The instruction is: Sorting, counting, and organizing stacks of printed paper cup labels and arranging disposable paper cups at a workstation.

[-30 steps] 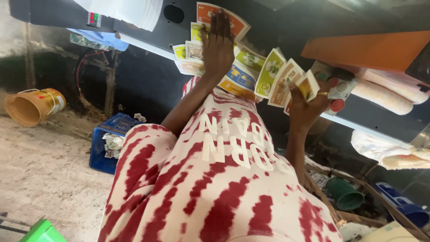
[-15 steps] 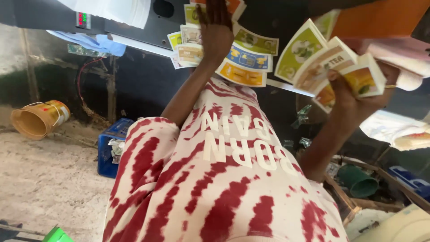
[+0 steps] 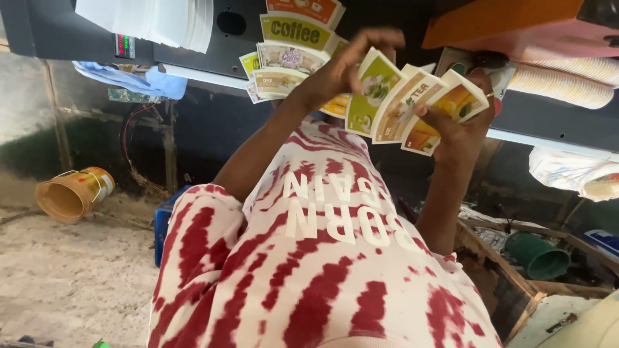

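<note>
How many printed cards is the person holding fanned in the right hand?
3 show. In the right hand: a green card at the left of the fan, a tan card in the middle, an orange card at the right. More may be hidden behind them.

Yellow bucket (image 3: 74,193) on its side on the ground at nine o'clock; blue crate (image 3: 162,225) just right of it, partly hidden by a red-and-white shirt (image 3: 309,270). White paper stack (image 3: 151,19) at eleven o'clock on a black machine (image 3: 64,29), blue cloth (image 3: 138,80) below. Stacked paper cups (image 3: 561,80) at two o'clock; green pot (image 3: 536,254) at four o'clock.
</note>
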